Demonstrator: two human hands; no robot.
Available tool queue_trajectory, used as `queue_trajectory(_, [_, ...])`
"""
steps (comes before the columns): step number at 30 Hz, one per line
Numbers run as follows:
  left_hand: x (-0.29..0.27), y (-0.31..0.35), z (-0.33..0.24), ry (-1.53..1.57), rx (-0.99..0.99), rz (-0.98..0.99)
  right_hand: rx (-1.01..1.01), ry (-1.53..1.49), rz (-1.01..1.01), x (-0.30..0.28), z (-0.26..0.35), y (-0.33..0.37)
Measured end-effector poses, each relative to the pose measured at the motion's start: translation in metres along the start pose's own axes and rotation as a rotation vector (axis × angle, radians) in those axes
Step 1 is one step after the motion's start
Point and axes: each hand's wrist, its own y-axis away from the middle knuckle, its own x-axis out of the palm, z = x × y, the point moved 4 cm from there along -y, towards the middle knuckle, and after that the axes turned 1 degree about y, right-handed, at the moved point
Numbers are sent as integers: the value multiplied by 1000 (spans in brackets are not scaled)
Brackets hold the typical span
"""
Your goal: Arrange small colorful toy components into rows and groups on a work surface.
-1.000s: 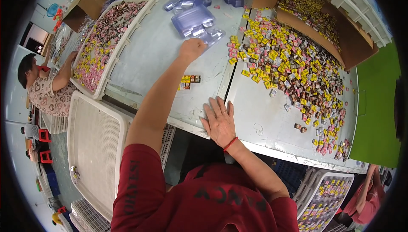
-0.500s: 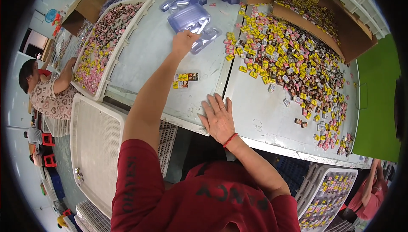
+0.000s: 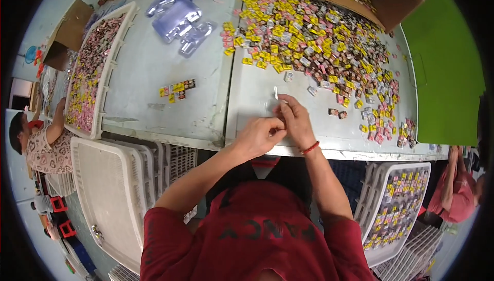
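My left hand [image 3: 259,136] and my right hand [image 3: 298,122] meet above the table's front edge. The fingers of both are closed on a thin clear plastic tray [image 3: 269,105], mostly visible by its bright edges; the fingers hide part of it. Ahead of them spreads a large pile of small wrapped packs [image 3: 314,42], yellow, pink, brown and white. A small cluster of yellow and brown packs [image 3: 177,88] lies to the left of my hands. Further off, a stack of clear plastic trays [image 3: 177,17] rests on the table.
A white bin [image 3: 128,16] of small pink and yellow packs stands at the left, where another person [image 3: 46,144] reaches in. An open carton [image 3: 381,1] holds more packs at the back right. White crates [image 3: 103,188] and a crate of filled packs [image 3: 396,206] stand below the table.
My left hand has come back from the clear tray stack with a tray. My right hand has lifted off the table edge and joined it. The view has shifted to the right.
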Motion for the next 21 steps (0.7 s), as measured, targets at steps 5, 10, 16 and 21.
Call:
queue_trajectory(5, [-10, -16, -14, -504, 523, -295, -421, 884, 24, -24, 14, -8])
queue_trajectory(10, [6, -22, 28, -495, 401, -216, -279, 941, -243, -9, 23, 2])
queue_trajectory(16, [17, -22, 7, -685, 360, -255, -607, 856, -504, -69, 30, 56])
queue_trajectory(21, [46, -56, -25, -546, 531, -149, -539, 919, -696, -136, 19, 72])
